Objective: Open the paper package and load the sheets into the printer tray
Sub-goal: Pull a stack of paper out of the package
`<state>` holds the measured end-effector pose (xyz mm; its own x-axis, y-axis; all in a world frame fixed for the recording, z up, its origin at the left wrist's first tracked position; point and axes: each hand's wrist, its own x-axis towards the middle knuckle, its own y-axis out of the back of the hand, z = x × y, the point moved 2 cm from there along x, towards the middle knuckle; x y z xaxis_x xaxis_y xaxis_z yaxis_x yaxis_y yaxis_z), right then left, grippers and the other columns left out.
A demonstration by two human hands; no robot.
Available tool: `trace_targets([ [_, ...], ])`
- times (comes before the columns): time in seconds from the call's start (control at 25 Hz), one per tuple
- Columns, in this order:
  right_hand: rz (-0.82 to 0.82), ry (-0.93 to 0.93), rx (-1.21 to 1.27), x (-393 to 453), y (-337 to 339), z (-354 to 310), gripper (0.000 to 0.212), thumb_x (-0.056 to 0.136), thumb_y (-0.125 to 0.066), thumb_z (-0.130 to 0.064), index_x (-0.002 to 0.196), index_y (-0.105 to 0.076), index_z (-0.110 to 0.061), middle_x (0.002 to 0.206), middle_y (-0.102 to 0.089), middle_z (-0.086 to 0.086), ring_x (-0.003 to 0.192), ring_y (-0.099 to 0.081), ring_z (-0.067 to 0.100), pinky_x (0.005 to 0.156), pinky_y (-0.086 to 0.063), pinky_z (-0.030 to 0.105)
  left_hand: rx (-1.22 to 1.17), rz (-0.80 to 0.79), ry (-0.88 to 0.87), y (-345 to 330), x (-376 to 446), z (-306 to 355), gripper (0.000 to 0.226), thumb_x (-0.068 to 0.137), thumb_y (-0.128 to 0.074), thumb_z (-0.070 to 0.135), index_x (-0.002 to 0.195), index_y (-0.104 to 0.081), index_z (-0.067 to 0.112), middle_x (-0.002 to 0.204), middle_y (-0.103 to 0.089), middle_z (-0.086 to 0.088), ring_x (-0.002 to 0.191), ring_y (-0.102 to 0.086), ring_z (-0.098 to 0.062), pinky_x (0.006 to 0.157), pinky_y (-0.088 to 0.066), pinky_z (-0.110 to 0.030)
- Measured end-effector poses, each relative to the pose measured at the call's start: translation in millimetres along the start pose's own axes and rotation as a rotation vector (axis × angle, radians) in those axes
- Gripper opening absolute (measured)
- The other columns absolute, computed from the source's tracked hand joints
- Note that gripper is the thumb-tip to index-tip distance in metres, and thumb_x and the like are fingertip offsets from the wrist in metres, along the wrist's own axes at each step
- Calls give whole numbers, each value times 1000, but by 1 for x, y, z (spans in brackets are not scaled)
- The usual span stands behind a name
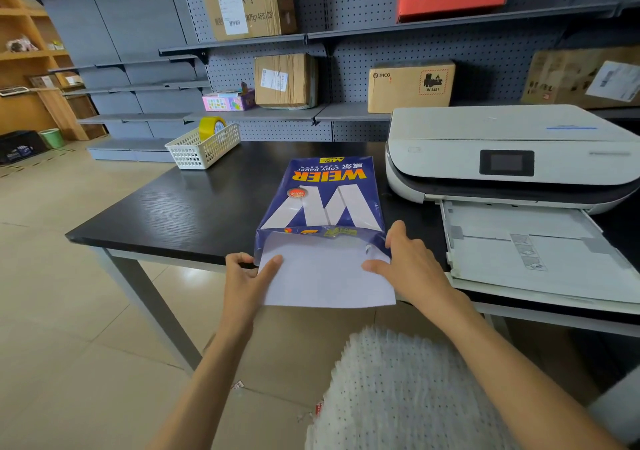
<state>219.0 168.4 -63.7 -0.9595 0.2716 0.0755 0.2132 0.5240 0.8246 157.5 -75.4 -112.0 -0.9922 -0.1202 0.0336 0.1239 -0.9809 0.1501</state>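
A blue paper package [325,203] lies on the black table [173,214], its near end torn open. White sheets [325,276] stick out of that end past the table's front edge. My left hand [247,279] pinches the left side of the sheets, thumb on top. My right hand [408,259] holds their right side, with fingers against the package's open corner. The white printer [512,151] stands to the right, and its paper tray [519,241] is pulled out toward me.
A white plastic basket [202,148] with a yellow tape roll [211,126] sits at the table's far left. Cardboard boxes [410,85] rest on grey pegboard shelves behind. Tiled floor lies to the left of the table.
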Motion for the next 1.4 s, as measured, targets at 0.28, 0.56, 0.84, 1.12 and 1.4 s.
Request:
trace_targets([
  [0.28,0,40,-219,-10,2,-8,57,86,-69,-45,117,-37,-11,112,-64,13,96,-64,38,66,-41,35,34,-33,-33,9,-17,3,46,87,-72,25,113,-38,8,75,-72,-9,53,-66,-4,45,-47,-15],
  [0.56,-68,66,-278,-41,11,-14,46,85,-70,-45,109,-43,-16,108,-61,8,94,-59,33,70,-39,33,101,-163,-76,18,-48,0,31,93,-63,18,112,-39,14,85,-74,0,60,-69,-9,51,-52,-22],
  [0.84,-141,78,-222,-65,16,-12,42,80,-75,-44,96,-42,-22,93,-48,0,85,-51,25,57,-33,31,7,-282,-26,30,-59,3,21,89,-62,38,107,-52,33,112,-61,-24,82,-62,-27,75,-52,-50],
  [1.12,-206,85,-133,-63,12,3,45,78,-74,-46,105,-45,-24,91,-54,1,72,-58,20,57,-40,29,-67,-384,30,22,-51,4,21,91,-66,27,111,-59,26,118,-66,-20,91,-71,-35,80,-58,-51],
  [1.4,-18,83,262,-27,-7,12,24,92,-64,-27,111,-53,-18,78,-45,-11,79,-49,21,54,-34,22,-38,-355,24,13,-43,22,21,92,-64,25,113,-61,26,115,-67,-6,78,-72,-18,64,-58,-30],
])
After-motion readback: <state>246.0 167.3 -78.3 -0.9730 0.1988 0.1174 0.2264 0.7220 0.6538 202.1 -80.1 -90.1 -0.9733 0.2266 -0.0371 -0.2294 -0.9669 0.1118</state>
